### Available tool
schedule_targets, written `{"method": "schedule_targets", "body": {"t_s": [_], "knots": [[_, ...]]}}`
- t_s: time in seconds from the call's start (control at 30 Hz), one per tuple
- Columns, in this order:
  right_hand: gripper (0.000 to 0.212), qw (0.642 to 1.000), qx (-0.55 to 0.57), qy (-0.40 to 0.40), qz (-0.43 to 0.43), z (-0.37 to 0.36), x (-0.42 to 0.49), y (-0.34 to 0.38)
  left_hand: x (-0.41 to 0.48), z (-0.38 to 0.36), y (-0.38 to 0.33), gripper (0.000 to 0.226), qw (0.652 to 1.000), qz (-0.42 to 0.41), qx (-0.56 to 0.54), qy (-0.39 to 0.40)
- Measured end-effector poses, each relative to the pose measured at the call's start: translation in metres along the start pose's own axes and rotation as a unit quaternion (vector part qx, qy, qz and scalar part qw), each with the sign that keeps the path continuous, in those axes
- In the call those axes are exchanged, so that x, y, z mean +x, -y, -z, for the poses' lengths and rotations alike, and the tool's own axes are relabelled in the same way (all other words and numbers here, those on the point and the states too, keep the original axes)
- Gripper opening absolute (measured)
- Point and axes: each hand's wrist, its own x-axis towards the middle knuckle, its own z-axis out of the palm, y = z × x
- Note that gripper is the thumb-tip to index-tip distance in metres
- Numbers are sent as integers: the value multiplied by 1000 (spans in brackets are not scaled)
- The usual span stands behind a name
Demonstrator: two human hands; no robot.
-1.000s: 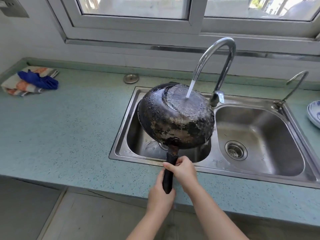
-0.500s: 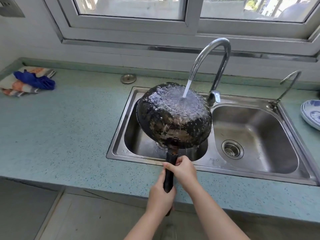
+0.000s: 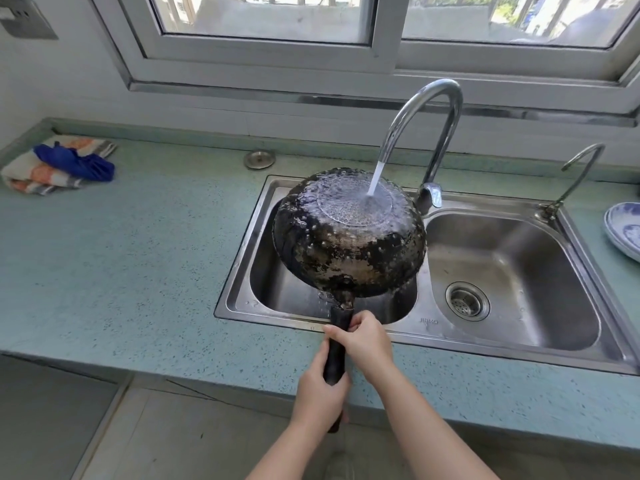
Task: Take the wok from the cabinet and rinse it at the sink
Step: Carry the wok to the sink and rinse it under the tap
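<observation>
The black, scorched wok [image 3: 349, 237] is held upside down over the left basin of the steel double sink [image 3: 239, 271]. Water runs from the tall curved faucet [image 3: 433, 109] onto the wok's flat bottom and spreads over it. Both hands grip the wok's black handle [image 3: 337, 344]. My right hand [image 3: 363, 341] holds it near the pan. My left hand [image 3: 320, 396] holds the lower end, in front of the counter edge. The wok's inside is hidden.
A small second tap [image 3: 575, 178] stands behind the right basin, whose drain [image 3: 467, 301] is open. A blue and white plate [image 3: 623, 230] lies at the right edge. Folded cloths [image 3: 59, 164] and a round metal cap [image 3: 259, 159] lie on the green counter [image 3: 121, 271].
The wok has tipped flatter, so the stream now lands more centrally on its bottom and water sheets over it. Both hands keep their grip on the handle.
</observation>
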Motion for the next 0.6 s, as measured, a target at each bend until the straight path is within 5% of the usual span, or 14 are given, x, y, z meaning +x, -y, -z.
{"method": "schedule_targets", "body": {"t_s": [0.6], "knots": [[49, 1000, -8, 27, -5, -1, 1, 2, 0, 3, 2, 67, 1000, -16, 11, -9]]}}
